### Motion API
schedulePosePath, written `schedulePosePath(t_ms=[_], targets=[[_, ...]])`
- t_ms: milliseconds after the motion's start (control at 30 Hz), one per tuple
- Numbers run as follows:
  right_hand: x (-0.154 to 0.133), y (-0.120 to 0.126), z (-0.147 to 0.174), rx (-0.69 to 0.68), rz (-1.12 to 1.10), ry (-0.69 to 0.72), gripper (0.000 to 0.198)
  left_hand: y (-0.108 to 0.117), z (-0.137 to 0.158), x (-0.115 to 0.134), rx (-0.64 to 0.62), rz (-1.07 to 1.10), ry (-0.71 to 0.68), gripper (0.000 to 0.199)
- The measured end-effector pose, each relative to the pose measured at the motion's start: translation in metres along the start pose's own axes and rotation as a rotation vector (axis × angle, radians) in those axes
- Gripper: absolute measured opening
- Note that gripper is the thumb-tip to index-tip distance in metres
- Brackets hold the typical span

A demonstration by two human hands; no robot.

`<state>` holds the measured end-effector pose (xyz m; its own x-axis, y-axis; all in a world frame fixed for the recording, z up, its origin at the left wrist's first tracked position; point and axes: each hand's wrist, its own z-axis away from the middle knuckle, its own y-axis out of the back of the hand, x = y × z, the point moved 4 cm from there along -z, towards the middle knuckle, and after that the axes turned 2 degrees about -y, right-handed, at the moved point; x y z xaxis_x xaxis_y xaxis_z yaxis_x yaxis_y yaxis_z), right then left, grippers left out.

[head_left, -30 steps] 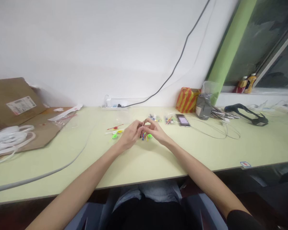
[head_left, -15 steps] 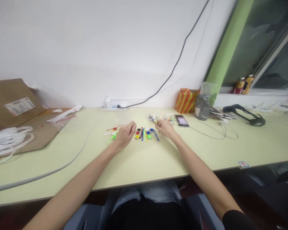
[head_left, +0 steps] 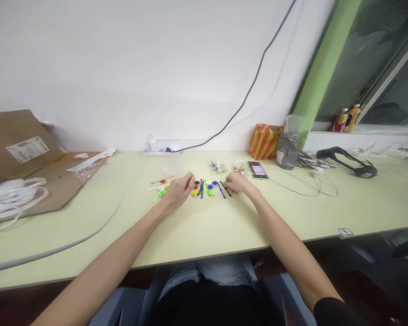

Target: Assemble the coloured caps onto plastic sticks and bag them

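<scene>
On the table [head_left: 204, 235], right hand [head_left: 239, 182] touches black arrow [head_left: 227, 190]

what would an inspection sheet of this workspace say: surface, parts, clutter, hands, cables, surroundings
Surface: flat pale yellow-green tabletop; small blue-edged white sticker at its near edge.
Parts: slim black arrow beside slim blue arrow; small round coloured discs left of both.
Clutter: brown paper bag and looped white band at left; red-and-yellow striped bag by the wall.
Hands: left hand curled, contents hidden; right hand at the black arrow's upper end, grip unclear.
Cables: thick grey cable across the tabletop's left; black cable reaching a white power strip.
Surroundings: white wall, green pillar, dark window.
</scene>
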<state>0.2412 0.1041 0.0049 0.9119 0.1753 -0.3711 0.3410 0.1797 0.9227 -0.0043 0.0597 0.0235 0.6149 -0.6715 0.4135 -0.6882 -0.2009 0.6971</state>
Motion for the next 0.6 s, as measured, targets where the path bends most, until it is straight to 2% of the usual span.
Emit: schedulePosePath(t_ms=[233, 500, 600], targets=[[-0.0018, -0.0023, -0.0061, 0.025, 0.163, 0.030, 0.015, -0.0009, -0.0005, 0.0013, -0.017, -0.001, -0.010, 0.025], [-0.0040, -0.0043, -0.0064, 0.120, 0.240, -0.011, 0.014, -0.0005, -0.0005, 0.0032, -0.029, -0.003, -0.008, 0.026], [-0.0065, -0.0053, -0.0066, 0.144, 0.258, 0.018, 0.015, -0.0005, -0.0006, 0.0041, -0.036, 0.005, -0.002, 0.026]])
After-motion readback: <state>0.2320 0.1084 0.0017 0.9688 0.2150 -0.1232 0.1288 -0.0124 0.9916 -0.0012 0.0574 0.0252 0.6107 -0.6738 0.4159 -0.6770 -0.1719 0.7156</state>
